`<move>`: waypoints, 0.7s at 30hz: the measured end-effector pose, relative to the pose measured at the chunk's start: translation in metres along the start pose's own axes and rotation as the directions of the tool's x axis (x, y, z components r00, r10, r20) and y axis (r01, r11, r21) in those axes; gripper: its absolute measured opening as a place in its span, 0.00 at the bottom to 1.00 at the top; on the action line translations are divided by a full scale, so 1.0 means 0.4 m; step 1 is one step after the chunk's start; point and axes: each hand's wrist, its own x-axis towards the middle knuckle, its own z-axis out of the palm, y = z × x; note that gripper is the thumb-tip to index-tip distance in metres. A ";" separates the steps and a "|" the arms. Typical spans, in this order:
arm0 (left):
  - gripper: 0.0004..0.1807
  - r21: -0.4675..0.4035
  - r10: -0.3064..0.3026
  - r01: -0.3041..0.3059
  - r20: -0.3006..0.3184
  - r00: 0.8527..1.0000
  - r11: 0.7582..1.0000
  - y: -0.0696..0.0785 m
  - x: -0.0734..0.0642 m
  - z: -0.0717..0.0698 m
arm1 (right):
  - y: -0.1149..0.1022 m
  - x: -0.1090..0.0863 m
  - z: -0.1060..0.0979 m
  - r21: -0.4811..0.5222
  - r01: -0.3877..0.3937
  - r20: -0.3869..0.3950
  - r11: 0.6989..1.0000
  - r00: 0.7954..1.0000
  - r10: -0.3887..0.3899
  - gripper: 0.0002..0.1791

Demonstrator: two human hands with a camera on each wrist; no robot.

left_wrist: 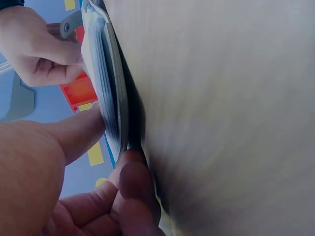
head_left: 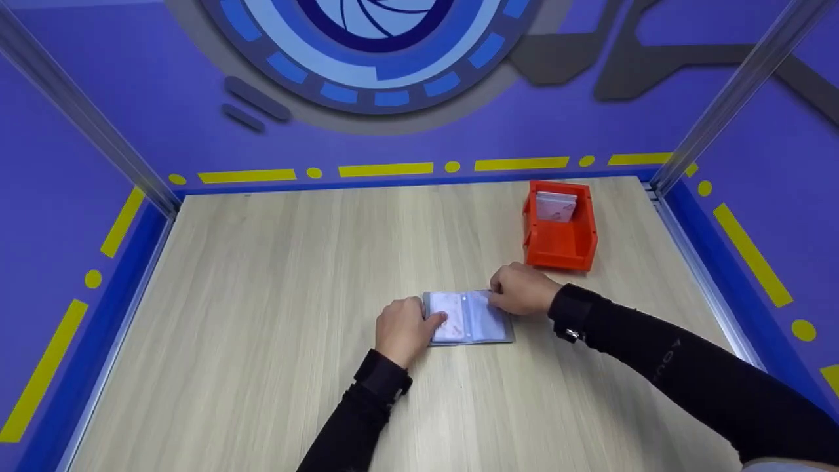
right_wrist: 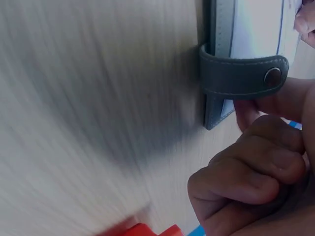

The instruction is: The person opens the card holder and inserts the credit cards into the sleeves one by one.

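An open card holder [head_left: 486, 322] with a grey cover and clear plastic sleeves lies on the table. A pale card with reddish marks [head_left: 447, 328] shows in its left sleeve. My left hand [head_left: 401, 329] grips the holder's left side, thumb on top and fingers at the cover's edge. At the upper right corner, my right hand [head_left: 523, 290] has curled fingers, with thumb and forefinger pinching at the sleeves. Beside those fingertips, a grey strap with a metal snap [right_wrist: 241, 76] stands up from the cover; it partly hides them in the right wrist view.
An orange-red bin [head_left: 560, 259] stands beyond my right hand, with a stack of pale cards [head_left: 556, 206] against its back. The wooden tabletop [head_left: 275, 275] is bordered by blue-purple panels [head_left: 393, 147] and metal rails.
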 end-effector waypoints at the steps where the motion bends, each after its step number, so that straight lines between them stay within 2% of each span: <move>1: 0.28 0.001 -0.001 0.001 0.000 1.000 1.000 0.000 0.000 0.000 | -0.002 -0.001 -0.002 0.003 0.004 0.006 1.000 1.000 -0.004 0.12; 8: 0.28 0.009 -0.001 0.001 0.006 1.000 1.000 -0.001 0.001 0.001 | -0.018 -0.012 -0.018 0.032 0.010 -0.007 0.999 1.000 -0.010 0.12; 16: 0.29 -0.004 -0.008 0.008 0.008 1.000 1.000 -0.002 0.003 0.001 | -0.047 -0.010 -0.027 0.178 -0.057 -0.001 0.982 0.998 0.058 0.14; 21: 0.30 -0.003 -0.004 0.004 0.008 1.000 1.000 -0.001 0.003 0.001 | -0.073 0.001 -0.022 0.221 -0.016 -0.044 0.975 0.999 0.027 0.16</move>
